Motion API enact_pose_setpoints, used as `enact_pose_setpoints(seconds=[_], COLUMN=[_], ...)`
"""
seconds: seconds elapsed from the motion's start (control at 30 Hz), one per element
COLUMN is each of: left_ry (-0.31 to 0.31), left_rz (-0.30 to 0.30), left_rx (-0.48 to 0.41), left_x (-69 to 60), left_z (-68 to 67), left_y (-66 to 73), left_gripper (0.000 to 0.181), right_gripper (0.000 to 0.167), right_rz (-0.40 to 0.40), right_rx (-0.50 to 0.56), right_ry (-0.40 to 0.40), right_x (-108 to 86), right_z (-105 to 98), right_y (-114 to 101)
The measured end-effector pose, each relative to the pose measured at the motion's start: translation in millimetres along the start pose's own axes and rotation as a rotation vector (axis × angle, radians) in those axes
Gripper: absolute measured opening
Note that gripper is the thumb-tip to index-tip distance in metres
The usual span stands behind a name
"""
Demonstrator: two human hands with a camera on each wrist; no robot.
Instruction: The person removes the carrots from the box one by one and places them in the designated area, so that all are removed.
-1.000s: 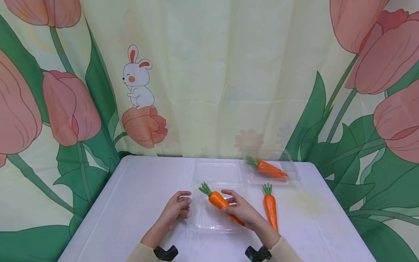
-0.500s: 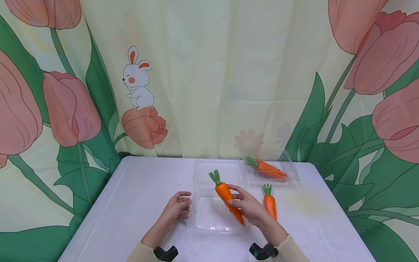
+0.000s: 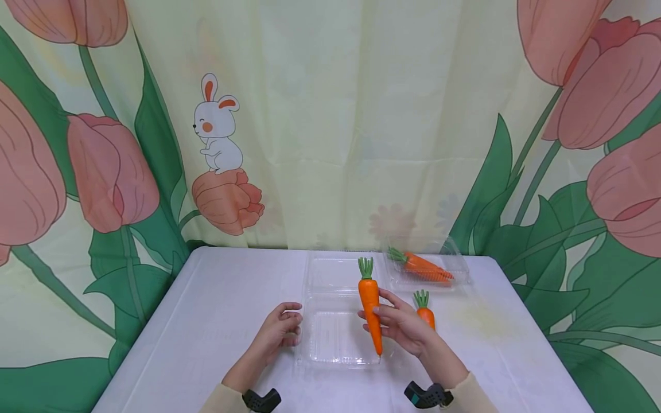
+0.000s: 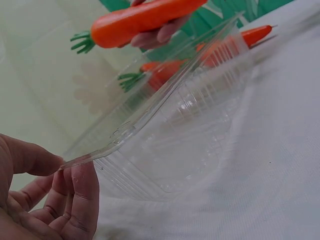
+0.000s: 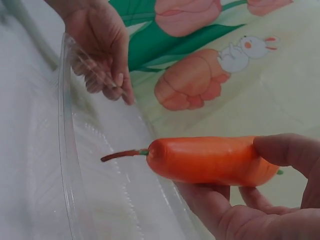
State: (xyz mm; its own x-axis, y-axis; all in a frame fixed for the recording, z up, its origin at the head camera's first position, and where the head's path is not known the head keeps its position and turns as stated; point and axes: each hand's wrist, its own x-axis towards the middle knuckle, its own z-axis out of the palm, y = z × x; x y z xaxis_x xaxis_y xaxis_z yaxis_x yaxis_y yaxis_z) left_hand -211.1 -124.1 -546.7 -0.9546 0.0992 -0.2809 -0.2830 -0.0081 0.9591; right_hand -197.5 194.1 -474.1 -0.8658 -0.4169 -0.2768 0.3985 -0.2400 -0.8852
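An orange toy carrot [image 3: 369, 301] with a green top is held by my right hand [image 3: 410, 331], thumb on one side and fingers on the other. It stands nearly upright, green end up, over the right side of an open clear plastic box [image 3: 330, 338]. In the left wrist view, the thumb and fingers of my left hand [image 4: 55, 195] pinch the box's rim [image 4: 122, 135]. Seen from the right wrist, the carrot [image 5: 210, 160] shows its thin reddish-brown tip pointing towards the box. No carrot lies inside this box.
Another carrot [image 3: 426, 315] lies on the white table [image 3: 232, 281], partly hidden behind my right hand and forearm. At the back right sits a second clear box [image 3: 462, 265] with orange carrot [image 3: 426, 268] inside. A printed curtain [image 3: 330, 126] hangs behind the table.
My right hand has moved right and turned the carrot from a slant to nearly upright. Its forearm now covers more of the carrot on the table. My left hand has stayed at the box's edge.
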Motion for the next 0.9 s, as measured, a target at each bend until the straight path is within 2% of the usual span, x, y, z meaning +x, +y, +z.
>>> enact_pose_setpoints(seconds=[0.1,0.2,0.4,0.5,0.9], left_ry=[0.002,0.006,0.004,-0.004,-0.010], left_rz=[0.006,0.008,0.001,-0.002,-0.010], left_rx=[0.000,0.001,0.003,0.004,0.000], left_x=[-1.0,-1.8,-0.3,0.9,1.1], left_z=[1.0,1.9,0.0,-0.4,-1.1], left_y=[-0.2,-0.3,-0.2,-0.5,0.4], left_gripper=[0.041,0.041,0.041,0.040,0.041], right_gripper=[0.074,0.074,0.076,0.076,0.076], right_rz=[0.010,0.002,-0.020,-0.021,0.000], right_rx=[0.010,-0.034,-0.179,-0.195,-0.179], right_ry=[0.004,0.010,0.142,0.189,0.282], right_x=[-5.5,-11.4,-21.6,-28.2,-65.5], right_z=[-2,-4,-11,-18,-58], right_y=[-3,-6,-12,-14,-25])
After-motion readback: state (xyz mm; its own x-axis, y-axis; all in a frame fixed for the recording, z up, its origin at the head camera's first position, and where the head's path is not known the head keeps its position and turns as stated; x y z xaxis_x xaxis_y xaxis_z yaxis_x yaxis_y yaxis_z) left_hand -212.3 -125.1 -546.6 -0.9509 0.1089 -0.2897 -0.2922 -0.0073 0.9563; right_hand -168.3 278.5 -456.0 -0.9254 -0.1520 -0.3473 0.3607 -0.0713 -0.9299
